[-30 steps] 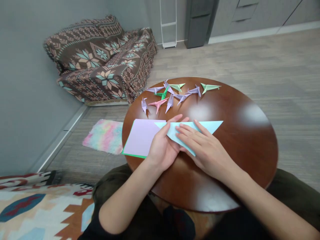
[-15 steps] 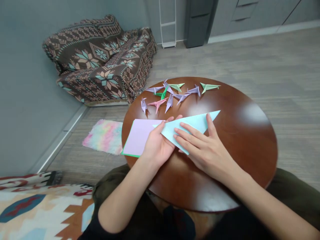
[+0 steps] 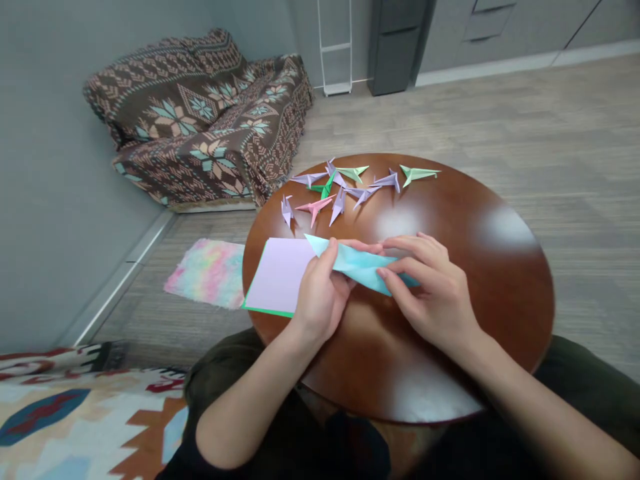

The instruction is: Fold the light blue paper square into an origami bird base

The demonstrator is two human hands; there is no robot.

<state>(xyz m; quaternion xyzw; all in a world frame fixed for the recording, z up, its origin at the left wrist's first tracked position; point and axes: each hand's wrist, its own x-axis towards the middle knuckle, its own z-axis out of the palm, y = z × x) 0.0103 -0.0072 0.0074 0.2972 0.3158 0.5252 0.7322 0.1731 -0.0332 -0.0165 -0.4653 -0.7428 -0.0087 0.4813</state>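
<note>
A round brown counter point(image 3: 475, 280) is seen, glossy, with light patches thrown across it. At its far edge a cluster of small folded paper figures point(image 3: 350, 183) is spread out: lilac ones in the middle, a pale green one point(image 3: 417, 174) at the right end, a pink one point(image 3: 315, 207) nearer. On the left side a lilac sheet point(image 3: 277, 273) is laid flat on a green sheet point(image 3: 265, 310), whose edge is just shown. Beyond, a sofa point(image 3: 200, 113) is draped in a brown patterned throw against the grey wall point(image 3: 45, 167). A pastel fluffy mat point(image 3: 207, 272) is spotted on the floor point(image 3: 500, 113) beside the counter, and a white rack point(image 3: 336, 47) and a dark cabinet point(image 3: 395, 43) are seen at the back.
</note>
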